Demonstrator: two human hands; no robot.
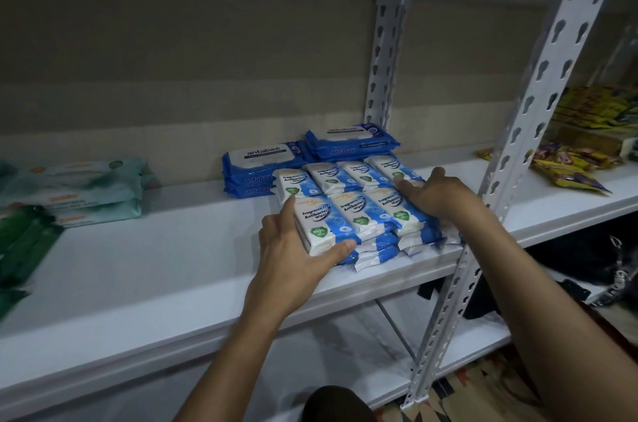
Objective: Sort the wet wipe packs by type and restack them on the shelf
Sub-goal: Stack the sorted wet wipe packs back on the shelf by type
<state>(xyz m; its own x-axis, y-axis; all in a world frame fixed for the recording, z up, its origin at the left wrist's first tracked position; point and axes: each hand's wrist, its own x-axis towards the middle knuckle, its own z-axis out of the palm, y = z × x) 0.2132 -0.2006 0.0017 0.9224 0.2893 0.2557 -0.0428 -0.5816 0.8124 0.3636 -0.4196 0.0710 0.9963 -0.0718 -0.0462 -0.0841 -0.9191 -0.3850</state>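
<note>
Small white-and-blue antibacterial wipe packs (355, 211) lie in two rows of low stacks on the white shelf (165, 269), right of centre. My left hand (293, 249) grips the front-left stack, thumb along its near edge and fingers up its left side. My right hand (435, 192) rests with straight fingers on the right side of the stacks. Behind them stand two piles of blue antabax packs (266, 166), the right pile (352, 140) further back. Pale green wipe packs (79, 187) are stacked at the left, with dark green packs (24, 242) nearer the edge.
A white slotted upright (518, 152) stands just right of my right arm at the shelf's front. A second upright (385, 55) is at the back. Yellow and purple snack packets (566, 166) lie on the neighbouring shelf. Dark items sit on the lower shelf at the right.
</note>
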